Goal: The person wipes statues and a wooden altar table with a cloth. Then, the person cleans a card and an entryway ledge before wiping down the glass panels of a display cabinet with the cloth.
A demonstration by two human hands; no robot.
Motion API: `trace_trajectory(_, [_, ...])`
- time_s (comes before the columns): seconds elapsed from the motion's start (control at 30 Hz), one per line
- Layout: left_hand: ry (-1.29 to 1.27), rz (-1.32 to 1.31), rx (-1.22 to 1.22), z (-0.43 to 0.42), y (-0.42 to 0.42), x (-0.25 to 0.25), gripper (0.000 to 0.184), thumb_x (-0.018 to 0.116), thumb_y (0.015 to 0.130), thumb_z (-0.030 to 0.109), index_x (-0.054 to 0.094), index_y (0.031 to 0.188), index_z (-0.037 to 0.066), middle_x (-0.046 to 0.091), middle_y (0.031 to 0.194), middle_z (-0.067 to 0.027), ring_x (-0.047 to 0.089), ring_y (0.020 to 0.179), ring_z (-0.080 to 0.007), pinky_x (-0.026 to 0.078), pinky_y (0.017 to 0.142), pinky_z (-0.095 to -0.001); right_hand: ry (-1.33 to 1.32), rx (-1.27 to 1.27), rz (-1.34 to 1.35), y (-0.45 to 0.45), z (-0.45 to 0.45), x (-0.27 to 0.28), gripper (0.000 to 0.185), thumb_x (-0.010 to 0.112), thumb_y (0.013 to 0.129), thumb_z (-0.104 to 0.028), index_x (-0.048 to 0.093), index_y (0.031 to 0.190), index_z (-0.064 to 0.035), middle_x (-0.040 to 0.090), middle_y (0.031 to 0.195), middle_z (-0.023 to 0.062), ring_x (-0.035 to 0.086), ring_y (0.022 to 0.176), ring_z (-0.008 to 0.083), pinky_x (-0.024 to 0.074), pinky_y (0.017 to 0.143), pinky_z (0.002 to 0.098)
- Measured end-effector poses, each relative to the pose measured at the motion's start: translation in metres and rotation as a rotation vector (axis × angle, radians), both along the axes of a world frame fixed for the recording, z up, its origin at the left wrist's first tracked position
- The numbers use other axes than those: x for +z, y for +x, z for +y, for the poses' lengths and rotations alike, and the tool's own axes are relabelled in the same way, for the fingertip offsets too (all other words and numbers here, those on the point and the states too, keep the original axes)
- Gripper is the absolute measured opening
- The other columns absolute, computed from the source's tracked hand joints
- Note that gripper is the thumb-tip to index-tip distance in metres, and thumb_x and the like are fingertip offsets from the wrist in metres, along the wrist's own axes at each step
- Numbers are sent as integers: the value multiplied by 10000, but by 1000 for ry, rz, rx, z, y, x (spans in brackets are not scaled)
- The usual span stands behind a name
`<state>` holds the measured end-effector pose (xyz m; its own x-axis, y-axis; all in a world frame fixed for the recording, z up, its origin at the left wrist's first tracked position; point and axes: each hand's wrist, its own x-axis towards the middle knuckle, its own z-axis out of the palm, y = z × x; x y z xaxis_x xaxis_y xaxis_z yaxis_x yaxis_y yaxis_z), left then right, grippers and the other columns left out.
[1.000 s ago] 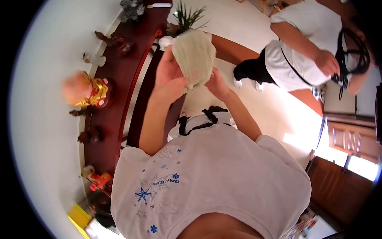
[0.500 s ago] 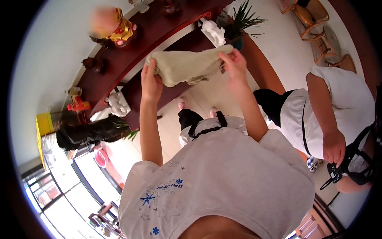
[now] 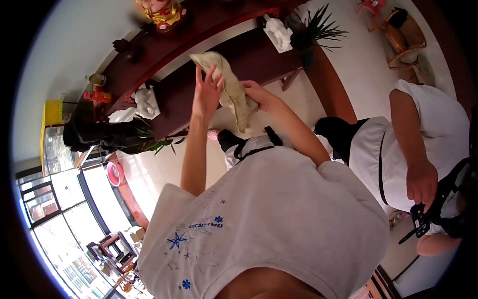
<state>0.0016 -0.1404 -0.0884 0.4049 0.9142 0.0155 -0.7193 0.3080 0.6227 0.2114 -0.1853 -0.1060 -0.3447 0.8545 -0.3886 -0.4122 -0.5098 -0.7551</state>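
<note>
A pale beige-green cloth hangs in front of me, folded lengthwise and drooping to a point at its lower end. My right hand pinches its right edge around mid-length. My left hand is at the cloth's left side with fingers stretched and apart, seemingly touching the upper part. Both forearms reach out over the floor, next to a long dark red bench.
White figurines stand at both ends of the bench, beneath a dark red counter holding a gold-robed statue. A potted plant is at right. Another person in white stands close on my right, hand on a black device.
The cloth was stretched wide between both hands; now it is folded and hangs down. My right hand has moved left and lower, and my left hand's fingers have spread.
</note>
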Motion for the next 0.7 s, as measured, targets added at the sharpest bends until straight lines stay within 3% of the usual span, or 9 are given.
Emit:
trace_trajectory(0.17, [263,-142,91,-34,-16,27,1010,757,947,387,91,1689,228,293,1682,-122,381,1504,-280,308,1270,-460,121,-28,-172,-11,-19,-14,161,581,973,-87,711,1065,-63,687,962,-1,628,833,85,523,755,282])
trace_trajectory(0.2, [222,-78,258,-46,-8,41,770,698,984,434,353,1593,113,501,1515,-136,520,1367,-262,412,1177,-411,179,-66,-203,-14,-24,-9,169,577,960,-75,706,1068,-56,677,953,-8,615,824,86,518,748,283])
trace_trajectory(0.27, [105,271,264,-44,-36,-8,553,639,1008,511,584,1316,56,647,1212,-98,613,1148,-208,478,1032,-369,295,-136,-266,-18,-34,17,189,570,935,-51,696,1075,-40,658,934,-21,588,806,88,507,735,287])
trace_trajectory(0.33, [61,554,179,-75,-23,-9,487,566,1042,545,619,1048,61,632,942,-41,610,929,-157,490,885,-341,490,-193,-516,-19,-40,32,268,661,859,-145,706,1108,-58,725,941,70,689,828,199,537,742,334])
trace_trajectory(0.43, [27,796,144,-103,14,14,389,554,1077,416,643,1006,43,628,924,1,588,870,-121,477,850,-281,655,-203,-1005,-19,-58,56,399,775,745,-313,741,1095,-126,746,903,150,718,845,352,567,715,428])
trace_trajectory(0.53, [45,824,211,-102,13,-8,294,566,1069,304,667,984,41,638,943,9,587,932,-105,464,887,-268,657,-137,-1237,-19,-75,62,414,791,727,-335,746,1086,-133,747,842,111,717,783,349,571,699,438])
trace_trajectory(0.57, [56,814,252,-100,13,-15,269,566,1065,273,673,977,42,640,944,10,586,947,-102,461,896,-268,782,-238,-1254,-17,-79,53,426,832,743,-375,726,1055,-104,698,697,87,693,643,301,531,603,404])
trace_trajectory(0.67, [-225,501,375,-98,18,3,243,554,1054,255,687,1061,52,680,1005,-15,625,1015,-146,471,976,-311,504,-123,-1120,5,-92,60,475,835,797,-467,713,1034,-74,658,629,63,657,579,231,528,599,372])
trace_trajectory(0.7, [-329,353,334,-97,19,21,266,540,1054,268,684,1111,52,698,1065,-38,641,1066,-178,470,1019,-340,317,-48,-1061,15,-93,51,551,767,871,-589,705,1017,-61,690,719,63,654,638,179,540,615,356])
